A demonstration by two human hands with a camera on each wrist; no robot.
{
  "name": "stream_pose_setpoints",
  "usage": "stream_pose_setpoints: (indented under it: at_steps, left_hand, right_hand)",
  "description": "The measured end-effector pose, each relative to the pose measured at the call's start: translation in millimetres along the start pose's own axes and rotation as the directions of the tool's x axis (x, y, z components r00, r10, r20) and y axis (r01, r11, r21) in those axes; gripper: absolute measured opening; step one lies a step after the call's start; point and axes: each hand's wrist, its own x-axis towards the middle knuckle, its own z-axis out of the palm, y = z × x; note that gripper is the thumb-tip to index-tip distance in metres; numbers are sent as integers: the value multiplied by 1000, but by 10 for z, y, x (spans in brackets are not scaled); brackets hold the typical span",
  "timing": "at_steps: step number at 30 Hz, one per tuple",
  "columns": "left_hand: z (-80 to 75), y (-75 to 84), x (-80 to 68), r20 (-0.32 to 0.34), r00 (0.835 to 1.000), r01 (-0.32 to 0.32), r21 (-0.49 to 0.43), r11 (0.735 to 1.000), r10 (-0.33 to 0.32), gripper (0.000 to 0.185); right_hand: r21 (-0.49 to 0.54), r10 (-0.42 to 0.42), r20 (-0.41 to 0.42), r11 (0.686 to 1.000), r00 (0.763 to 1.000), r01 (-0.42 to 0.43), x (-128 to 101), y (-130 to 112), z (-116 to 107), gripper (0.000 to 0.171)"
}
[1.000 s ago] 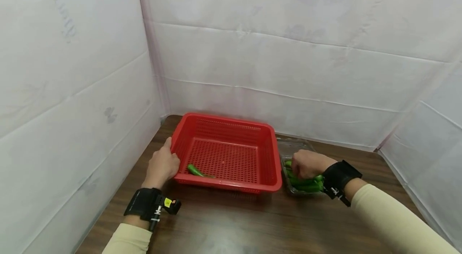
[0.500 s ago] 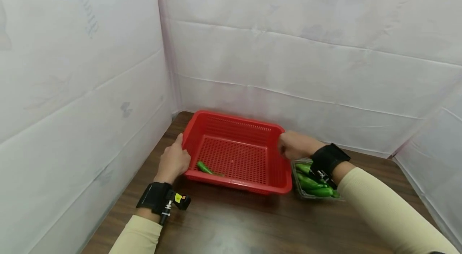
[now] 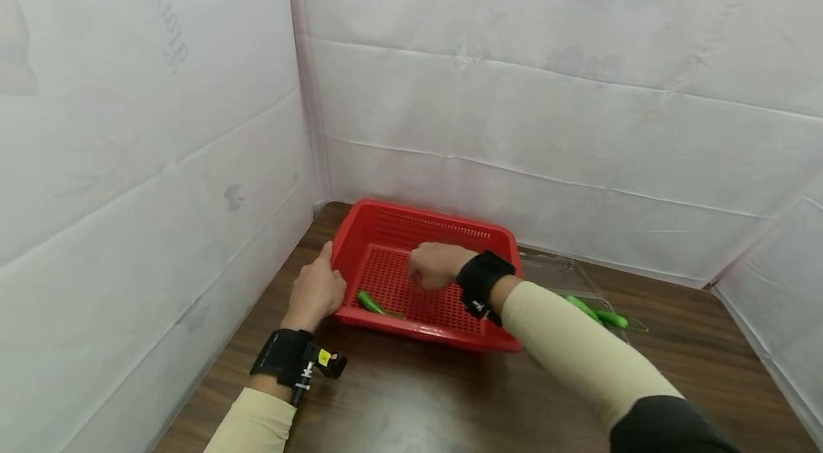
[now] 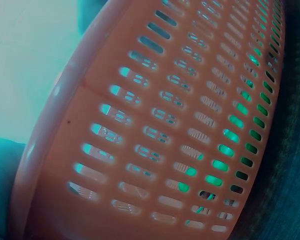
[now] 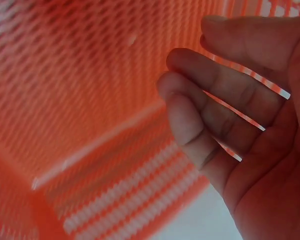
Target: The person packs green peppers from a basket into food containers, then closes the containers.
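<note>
**Red perforated plastic basket held at its left rim, right hand over its floor**

The red perforated plastic basket (image 3: 444, 274) sat on the dark wooden worktop (image 3: 450, 396), towards the far left corner beside the white sheet walls (image 3: 514, 81). One green pepper (image 3: 371, 303) lay on the basket's floor near its near-left corner. The left hand (image 3: 315, 292) gripped the basket's left rim, fingers curled over the edge; the left wrist view showed only the slotted side wall (image 4: 180, 130) close up.

The right hand (image 3: 437, 265) hung over the middle of the basket, above its floor. In the right wrist view its fingers (image 5: 210, 115) were loosely bent and slightly parted, with nothing between them and the palm.

To the right of the basket, just beside its right wall, stood a clear plastic tray (image 3: 566, 274) with more green peppers (image 3: 594, 311) in it, partly hidden behind the right forearm in its cream sleeve (image 3: 579, 353).
</note>
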Motion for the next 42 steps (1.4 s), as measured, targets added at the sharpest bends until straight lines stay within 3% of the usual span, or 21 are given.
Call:
stream_pose_setpoints:
  at_steps: [6,14,21,26,35,42]
  left_hand:
    - [64,5,-2,7,1000,15,6,1000,-15,71]
    - [64,22,8,-11,1000,-1,-1,1000,1,71]
    - [85,35,-10,6,1000,20,-9,1000,-19,71]
    - [81,38,-24,-5,1000,10,-12,1000,-10,70]
    - [83,44,-72,-26,1000,3,1,1000,-2,68]
    - [87,59,-86,-28,1000,5,-10,1000,-5,67]
  right_hand:
    - [23,1,61,1000,998,-3,344,-233,161,20]
    - [10,9,45,1000,999,-10,571,-344,286,13]
    - [67,7,21,998,1000,-9,609,-348,403,11]
    - [22,1,-2,1000,1000,-1,596,-337,448,13]
    - [-58,-15,10,998,1000,15,606,-320,483,34]
    - [-62,-12,17,998,1000,13,611,-328,479,33]
